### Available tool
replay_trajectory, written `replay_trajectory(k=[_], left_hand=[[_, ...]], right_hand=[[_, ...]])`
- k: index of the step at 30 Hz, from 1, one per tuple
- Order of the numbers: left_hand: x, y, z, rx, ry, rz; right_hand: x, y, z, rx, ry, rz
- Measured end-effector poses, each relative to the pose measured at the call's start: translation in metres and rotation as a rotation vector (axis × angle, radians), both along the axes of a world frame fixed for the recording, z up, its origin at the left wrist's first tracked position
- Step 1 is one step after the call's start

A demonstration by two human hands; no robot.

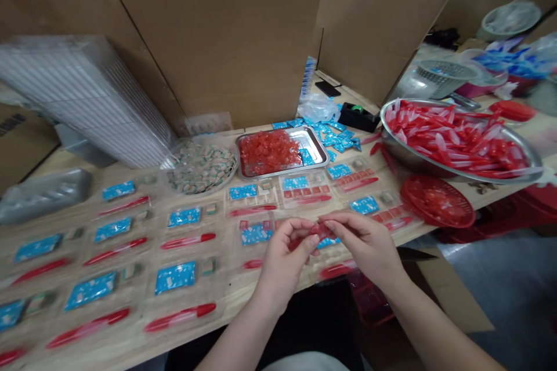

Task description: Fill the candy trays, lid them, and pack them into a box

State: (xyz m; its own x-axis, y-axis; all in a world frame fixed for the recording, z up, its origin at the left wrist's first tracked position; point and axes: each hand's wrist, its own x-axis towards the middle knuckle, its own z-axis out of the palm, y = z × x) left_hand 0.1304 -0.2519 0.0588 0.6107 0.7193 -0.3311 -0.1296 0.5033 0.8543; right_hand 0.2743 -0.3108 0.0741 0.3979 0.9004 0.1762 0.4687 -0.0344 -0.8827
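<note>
Small clear red plastic squares are pinched between the fingertips of my two hands, over the front rows of clear blister trays. My left hand is curled, with more red plastic partly hidden in its fingers. Thumb and forefinger of my right hand close on the other end of the piece. Just left of and beneath my hands lies a tray with a blue printed sachet, red squares and a red pen-shaped tool. Other trays each hold a blue sachet, a small pale block and a red pen-shaped tool.
A metal tray of red squares stands behind the rows, beside a clear bowl of small wrapped pieces. At right are a steel basin of red pen-shaped tools and a red basket. Stacked clear trays lean against cardboard.
</note>
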Motion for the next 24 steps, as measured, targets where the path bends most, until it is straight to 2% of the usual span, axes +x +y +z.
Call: replay_trajectory(k=[5,8,10,13,16,18,20,22,24], left_hand=[[0.003,0.000,-0.001,-0.016,0.019,-0.008],[0.000,0.000,-0.004,-0.055,0.039,0.039],[-0.004,0.000,-0.005,-0.129,0.020,0.088],[-0.011,0.000,-0.007,-0.255,-0.069,0.089],[-0.013,0.001,-0.005,-0.358,-0.176,0.050],[-0.013,0.002,-0.002,-0.397,-0.228,0.054],[-0.013,0.003,0.001,-0.406,-0.257,0.087],[-0.014,0.004,0.002,-0.401,-0.269,0.119],[-0.016,0.006,0.001,-0.393,-0.278,0.137]], right_hand=[[-0.006,0.000,0.000,-0.056,0.078,-0.042],[0.014,-0.006,-0.003,-0.068,0.012,-0.137],[0.047,-0.014,-0.006,-0.045,-0.147,-0.314],[0.113,-0.034,-0.010,-0.043,-0.473,-0.678],[0.170,-0.058,-0.015,-0.217,-0.689,-0.852],[0.190,-0.069,-0.018,-0.309,-0.769,-0.876],[0.193,-0.075,-0.020,-0.322,-0.859,-0.847],[0.181,-0.074,-0.019,-0.288,-0.957,-0.808],[0.158,-0.066,-0.016,-0.207,-0.972,-0.742]])
